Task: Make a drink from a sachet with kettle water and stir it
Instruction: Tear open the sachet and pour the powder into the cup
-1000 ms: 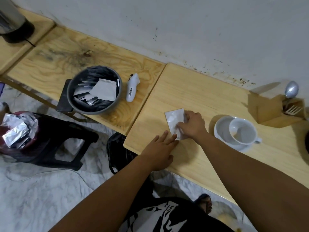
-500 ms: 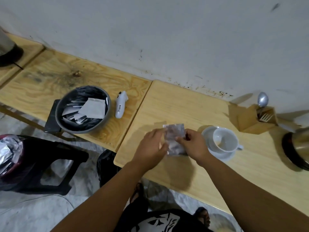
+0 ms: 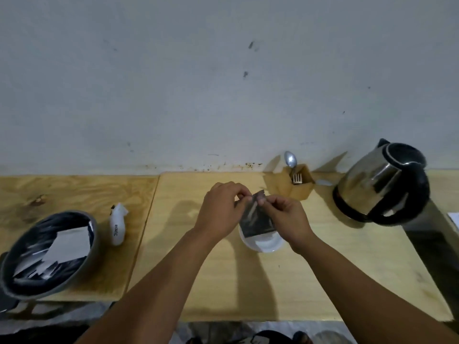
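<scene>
My left fingertips (image 3: 242, 197) and right fingertips (image 3: 264, 200) are pinched on the top edge of the sachet (image 3: 257, 219), one grip either side of the middle, with the packet hanging down between them. The left hand (image 3: 219, 211) and the right hand (image 3: 288, 219) are both closed on that edge and sit close together, and I hold the packet directly over the white cup (image 3: 263, 242), which it partly hides. I judge this to be the tearing step; I cannot tell whether the seal has begun to part.

To do it well I would keep both pinches tight against each other at the edge, so the tear starts where I want it, and pull one hand toward me and the other away rather than straight apart. I would hold the packet upright and low over the cup, so any powder that jumps falls inside. A sharp jerk could scatter it across the wooden table (image 3: 323, 281).

Further out, the kettle (image 3: 382, 184) stands to the right, well apart from the cup. The spoon (image 3: 290, 160) stands in the wooden holder (image 3: 299, 186) just beyond my hands, by the wall. Far left sits the bowl of sachets (image 3: 49, 252).
</scene>
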